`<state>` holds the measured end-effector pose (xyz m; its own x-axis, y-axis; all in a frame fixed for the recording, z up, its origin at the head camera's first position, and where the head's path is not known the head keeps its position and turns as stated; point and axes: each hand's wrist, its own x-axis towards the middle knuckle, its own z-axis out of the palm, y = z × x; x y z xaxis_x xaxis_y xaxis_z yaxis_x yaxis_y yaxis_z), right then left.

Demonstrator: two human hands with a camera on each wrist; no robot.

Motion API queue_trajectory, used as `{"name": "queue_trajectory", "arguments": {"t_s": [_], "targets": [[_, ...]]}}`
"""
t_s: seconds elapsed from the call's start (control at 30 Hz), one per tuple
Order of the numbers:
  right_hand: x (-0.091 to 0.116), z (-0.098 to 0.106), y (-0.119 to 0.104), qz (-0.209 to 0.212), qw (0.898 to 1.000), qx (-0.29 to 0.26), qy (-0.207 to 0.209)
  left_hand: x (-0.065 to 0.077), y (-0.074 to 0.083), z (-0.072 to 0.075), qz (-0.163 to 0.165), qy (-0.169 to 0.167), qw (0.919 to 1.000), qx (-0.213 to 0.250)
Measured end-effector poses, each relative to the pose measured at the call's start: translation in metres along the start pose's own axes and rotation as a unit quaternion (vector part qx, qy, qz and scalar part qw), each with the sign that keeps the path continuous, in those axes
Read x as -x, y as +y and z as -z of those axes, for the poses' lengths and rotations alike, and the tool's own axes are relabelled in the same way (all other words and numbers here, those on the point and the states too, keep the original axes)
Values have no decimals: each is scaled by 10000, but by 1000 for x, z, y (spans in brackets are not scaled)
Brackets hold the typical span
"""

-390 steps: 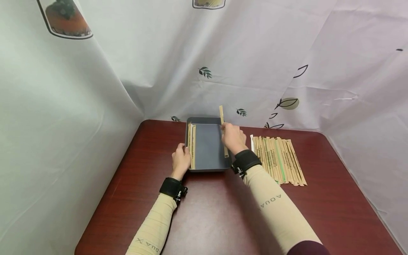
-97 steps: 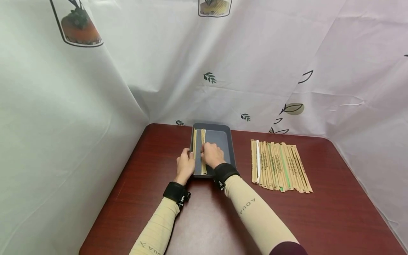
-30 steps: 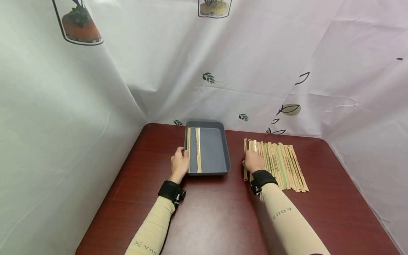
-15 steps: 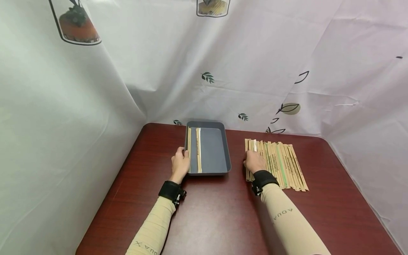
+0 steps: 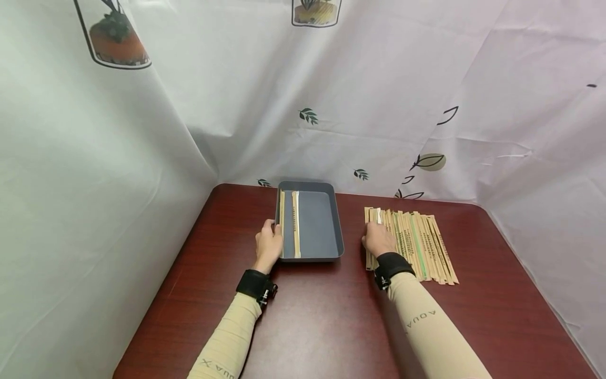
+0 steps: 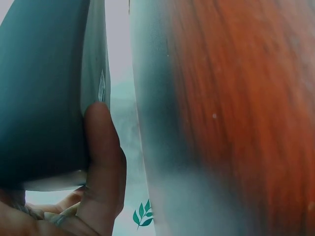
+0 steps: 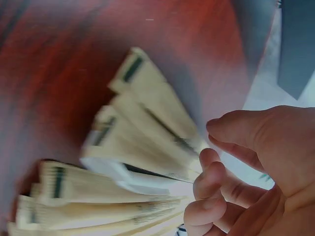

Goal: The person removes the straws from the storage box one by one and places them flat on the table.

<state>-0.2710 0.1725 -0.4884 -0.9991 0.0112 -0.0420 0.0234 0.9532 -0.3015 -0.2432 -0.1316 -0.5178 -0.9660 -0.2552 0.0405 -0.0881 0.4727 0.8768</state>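
Observation:
Left of centre on the table, my left hand [image 5: 269,245] grips the left wall of a grey rectangular tray [image 5: 339,231], a finger pressed on its outside in the left wrist view. Inside the tray, one long slim kraft-paper packet [image 5: 282,210] lies along the left wall. Beside it, across a gap, lies another packet [image 5: 295,221] with a white strip along its edge. To the right, my right hand [image 5: 380,240] rests over the left end of a row of similar packets [image 5: 426,242]. In the right wrist view its fingers curl loosely over them, thumb apart; contact is partly hidden.
The packets lie side by side on the reddish-brown table [image 5: 322,316], one with a green stripe [image 5: 418,247] and one with a white end [image 5: 379,213]. A white printed curtain [image 5: 265,105] hangs close behind the tray and along both sides.
About three seconds ago my right hand was in the tray; it is now at the row. Over the last second, the row's leftmost packet shifted slightly right. My left hand stays at the tray.

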Motion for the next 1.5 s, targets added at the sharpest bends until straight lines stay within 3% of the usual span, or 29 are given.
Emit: {"name": "queue_trajectory", "arguments": {"t_s": [0.13,0.37,0.67,0.87,1.2,1.5], "targets": [[-4,11,-14,260,9989,-156,364,2,3,-1,-45,-23,10000,38],[-8,28,-63,588,9944,-327,813,5,7,-7,-127,-124,9998,37],[-6,12,-123,761,9936,-205,811,10,12,-15,-135,-234,9995,149],[2,-1,-153,1058,9919,-185,671,9,14,-19,-101,-138,9998,46],[6,-28,-163,989,9939,277,415,11,14,-18,-138,-193,9996,139],[7,-30,-166,900,9952,257,282,10,11,-16,-108,-140,9998,80]]}}
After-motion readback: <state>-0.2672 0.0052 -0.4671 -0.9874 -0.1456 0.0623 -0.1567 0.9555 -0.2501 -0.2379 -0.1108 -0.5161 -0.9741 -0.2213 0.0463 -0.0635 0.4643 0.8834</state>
